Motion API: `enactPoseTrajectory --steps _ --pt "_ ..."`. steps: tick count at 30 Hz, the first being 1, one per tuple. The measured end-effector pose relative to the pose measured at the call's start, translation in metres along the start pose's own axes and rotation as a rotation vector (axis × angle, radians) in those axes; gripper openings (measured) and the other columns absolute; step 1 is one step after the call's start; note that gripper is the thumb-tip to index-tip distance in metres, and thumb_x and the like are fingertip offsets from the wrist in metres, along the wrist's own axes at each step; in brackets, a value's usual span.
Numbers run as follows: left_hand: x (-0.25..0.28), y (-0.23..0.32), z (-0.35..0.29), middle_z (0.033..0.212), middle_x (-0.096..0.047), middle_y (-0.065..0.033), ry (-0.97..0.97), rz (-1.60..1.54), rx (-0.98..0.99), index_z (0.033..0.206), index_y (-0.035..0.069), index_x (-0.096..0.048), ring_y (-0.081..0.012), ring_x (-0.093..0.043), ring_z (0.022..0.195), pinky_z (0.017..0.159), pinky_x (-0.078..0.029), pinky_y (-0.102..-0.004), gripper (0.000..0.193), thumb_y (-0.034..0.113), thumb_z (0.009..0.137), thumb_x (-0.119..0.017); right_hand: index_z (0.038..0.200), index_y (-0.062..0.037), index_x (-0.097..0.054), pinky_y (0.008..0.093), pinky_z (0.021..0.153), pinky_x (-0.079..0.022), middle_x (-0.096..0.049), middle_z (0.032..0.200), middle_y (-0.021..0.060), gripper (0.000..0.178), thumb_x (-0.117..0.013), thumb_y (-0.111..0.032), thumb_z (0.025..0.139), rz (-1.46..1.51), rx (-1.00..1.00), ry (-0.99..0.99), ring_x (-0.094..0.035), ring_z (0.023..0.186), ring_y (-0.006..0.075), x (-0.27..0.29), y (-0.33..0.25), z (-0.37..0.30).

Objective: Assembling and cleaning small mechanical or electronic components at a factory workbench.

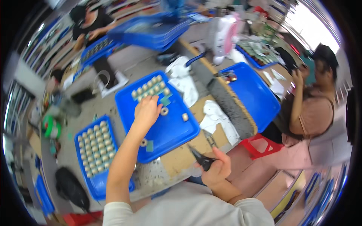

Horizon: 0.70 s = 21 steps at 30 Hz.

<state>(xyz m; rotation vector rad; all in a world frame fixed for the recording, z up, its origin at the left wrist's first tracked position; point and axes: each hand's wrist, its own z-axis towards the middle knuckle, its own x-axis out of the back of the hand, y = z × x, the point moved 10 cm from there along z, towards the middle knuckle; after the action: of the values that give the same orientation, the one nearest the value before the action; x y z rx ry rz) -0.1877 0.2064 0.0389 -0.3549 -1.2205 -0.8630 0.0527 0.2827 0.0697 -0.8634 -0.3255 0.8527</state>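
My left hand reaches over the large blue tray, its fingers bent down by the rows of small cream round pieces. What its fingertips hold, if anything, is hidden. Close to that hand lie a ring-shaped piece and a small green square. A single cream piece sits apart toward the tray's right side. Nearer to me, another ring piece lies by a second green square. My right hand is closed around a black tool with a pointed tip, held beside the tray's near edge.
A smaller blue tray full of cream pieces stands at the left. White cloths and a metal tool lie on cardboard at the right. Beyond a low divider is another blue tray. Co-workers sit at right and far left.
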Motion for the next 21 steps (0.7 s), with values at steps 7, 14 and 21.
enactPoseTrajectory --steps 7,14,21 --pt "-0.097 -0.025 0.054 0.079 -0.056 -0.0222 -0.15 0.084 0.028 0.081 0.0 -0.054 -0.0367 -0.055 0.074 0.063 -0.045 -0.0434 0.025 0.019 0.066 -0.062 0.098 0.0048 -0.048 0.0226 0.048 -0.046 -0.058 0.068 0.01 0.02 -0.037 -0.001 0.083 -0.004 0.017 0.064 -0.059 0.057 0.0151 0.028 -0.002 0.012" --pt "-0.056 -0.011 0.056 0.067 -0.057 -0.0135 -0.003 -0.251 0.006 0.075 -0.001 -0.055 -0.0227 -0.057 0.059 0.056 -0.045 -0.0294 0.017 0.006 0.061 -0.06 0.102 0.0027 -0.046 0.0225 0.054 -0.045 -0.058 0.078 0.0101 0.025 -0.049 -0.003 0.078 0.124 -0.006 0.085 -0.058 0.063 0.0132 0.041 0.004 0.016" --pt "0.049 0.008 -0.026 0.086 -0.053 -0.009 0.024 -1.555 0.318 0.092 0.002 -0.047 -0.0192 -0.057 0.071 0.063 -0.05 -0.0287 0.03 -0.009 0.066 -0.058 0.097 0.0025 -0.048 0.0218 0.058 -0.045 -0.056 0.079 0.0091 0.036 -0.066 -0.002 0.066 -0.169 -0.042 0.124 -0.056 0.065 0.0117 0.026 0.003 0.017"
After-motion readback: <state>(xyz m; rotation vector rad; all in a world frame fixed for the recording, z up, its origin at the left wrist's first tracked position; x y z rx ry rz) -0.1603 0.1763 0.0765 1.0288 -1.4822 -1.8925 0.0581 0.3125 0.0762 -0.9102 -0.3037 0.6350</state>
